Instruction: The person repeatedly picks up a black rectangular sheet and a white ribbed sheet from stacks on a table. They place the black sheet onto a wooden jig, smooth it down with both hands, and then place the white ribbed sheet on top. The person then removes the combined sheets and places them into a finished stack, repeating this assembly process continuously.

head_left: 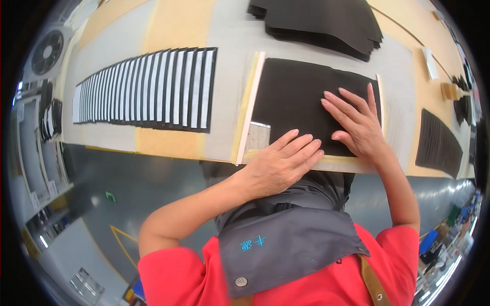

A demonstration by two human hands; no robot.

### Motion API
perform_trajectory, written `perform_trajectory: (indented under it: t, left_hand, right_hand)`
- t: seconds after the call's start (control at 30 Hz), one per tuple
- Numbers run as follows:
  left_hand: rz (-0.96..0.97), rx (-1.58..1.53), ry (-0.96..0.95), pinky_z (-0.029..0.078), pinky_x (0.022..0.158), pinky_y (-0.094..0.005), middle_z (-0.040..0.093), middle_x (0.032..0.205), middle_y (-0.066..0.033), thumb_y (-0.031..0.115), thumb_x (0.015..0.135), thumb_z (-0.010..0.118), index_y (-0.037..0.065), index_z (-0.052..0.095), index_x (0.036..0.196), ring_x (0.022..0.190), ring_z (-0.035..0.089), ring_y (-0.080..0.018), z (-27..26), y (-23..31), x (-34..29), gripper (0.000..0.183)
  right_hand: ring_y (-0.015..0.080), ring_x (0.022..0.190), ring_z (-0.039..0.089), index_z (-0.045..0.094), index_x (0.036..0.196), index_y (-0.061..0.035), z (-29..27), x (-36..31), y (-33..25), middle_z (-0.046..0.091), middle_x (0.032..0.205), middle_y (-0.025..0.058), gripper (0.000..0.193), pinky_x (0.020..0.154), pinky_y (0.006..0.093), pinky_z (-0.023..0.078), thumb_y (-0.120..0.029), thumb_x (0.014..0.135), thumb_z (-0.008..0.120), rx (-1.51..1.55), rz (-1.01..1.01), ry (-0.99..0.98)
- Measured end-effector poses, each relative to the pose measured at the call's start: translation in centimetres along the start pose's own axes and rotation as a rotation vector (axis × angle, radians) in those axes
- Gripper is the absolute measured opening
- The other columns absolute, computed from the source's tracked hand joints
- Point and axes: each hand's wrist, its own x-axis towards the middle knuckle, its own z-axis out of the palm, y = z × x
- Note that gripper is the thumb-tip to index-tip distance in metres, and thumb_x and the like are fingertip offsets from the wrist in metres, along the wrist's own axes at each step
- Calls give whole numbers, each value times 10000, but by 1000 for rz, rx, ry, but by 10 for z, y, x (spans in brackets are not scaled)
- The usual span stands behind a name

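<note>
A flat black sheet (293,94) lies on the table in front of me, between a pale strip (251,109) on its left and another pale strip (379,97) on its right. My right hand (360,125) rests on the sheet's right part, fingers spread and palm down. Across the near edge lies my left hand (286,160), its fingers stretched out flat and holding nothing. A light greyish patch (259,136) shows at the sheet's near left corner, beside the left hand. Whether the sheet is one layer or several, I cannot tell.
To the left lies a fanned row of black pieces with white strips (148,92). A stack of black sheets (321,28) sits beyond the work spot. Further right are a fanned dark stack (438,143), a small yellowish container (451,92) and a white slip (430,64).
</note>
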Motion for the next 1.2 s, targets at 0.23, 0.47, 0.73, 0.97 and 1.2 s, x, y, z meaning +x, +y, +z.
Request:
perform_trajectory:
  t: [0.23, 0.47, 0.73, 0.97, 1.2]
  left_hand:
    - [-187, -52, -8, 232, 1207, -702, 573, 1443, -47, 352, 917, 758, 210, 668, 1339, 1378, 509, -240, -7, 0, -5, 454]
    - [-212, -32, -39, 197, 1146, -795, 525, 1484, -26, 417, 900, 770, 294, 666, 1346, 1417, 455, -240, -11, -3, -8, 474]
    - [-257, -72, -172, 203, 1194, -726, 503, 1514, -90, 380, 918, 749, 219, 575, 1476, 1458, 421, -266, -26, 5, 10, 606]
    - [-187, -58, -247, 254, 1252, -537, 422, 1619, -140, 380, 957, 703, 64, 484, 1550, 1514, 374, -307, -12, 7, 34, 706]
    - [-195, -113, -255, 243, 1256, -547, 431, 1613, -164, 348, 970, 684, 60, 494, 1541, 1516, 372, -335, -11, 7, 33, 667]
  right_hand:
    - [270, 1453, 446, 555, 1524, -172, -3, 2, -3, 536, 1567, -21, 682, 1292, 604, 70, -614, 1020, 434, 28, 21, -36]
    - [274, 1448, 450, 565, 1516, -166, 0, 1, -1, 545, 1558, -11, 660, 1289, 607, 86, -590, 1021, 460, 52, 2, -26]
    - [224, 1438, 452, 529, 1542, -218, -2, 1, 1, 518, 1569, -68, 713, 1280, 653, 55, -634, 963, 518, 68, 32, -34]
    - [235, 1425, 456, 545, 1522, -202, 2, 14, 14, 520, 1563, -54, 725, 1263, 688, 48, -661, 962, 502, 25, 20, 45]
    - [255, 1520, 363, 516, 1545, -168, 21, 30, 15, 488, 1600, -11, 745, 1257, 690, 32, -653, 981, 497, 5, 153, 139]
